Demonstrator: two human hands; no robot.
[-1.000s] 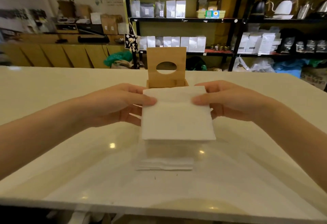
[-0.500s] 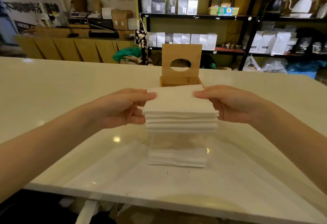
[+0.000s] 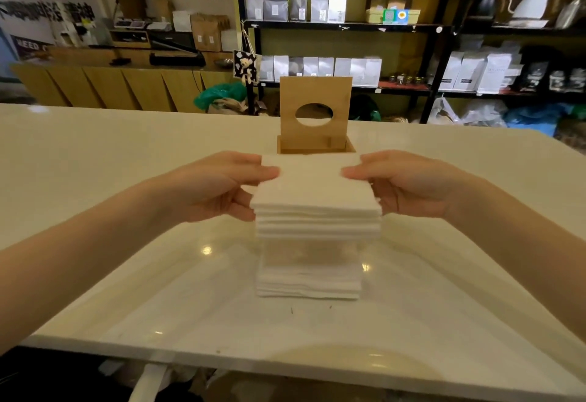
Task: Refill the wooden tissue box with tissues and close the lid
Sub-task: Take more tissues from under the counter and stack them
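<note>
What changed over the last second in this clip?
Both hands, left and right, lifted the held tissue stack clear of the pile left on the table. The grip is unchanged, and the wooden box still stands with its lid open.

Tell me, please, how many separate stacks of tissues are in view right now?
2. One stack of tissues is held in the air between the left hand and the right hand. A second stack lies on the white table directly below. The wooden tissue box may hide more.
</note>
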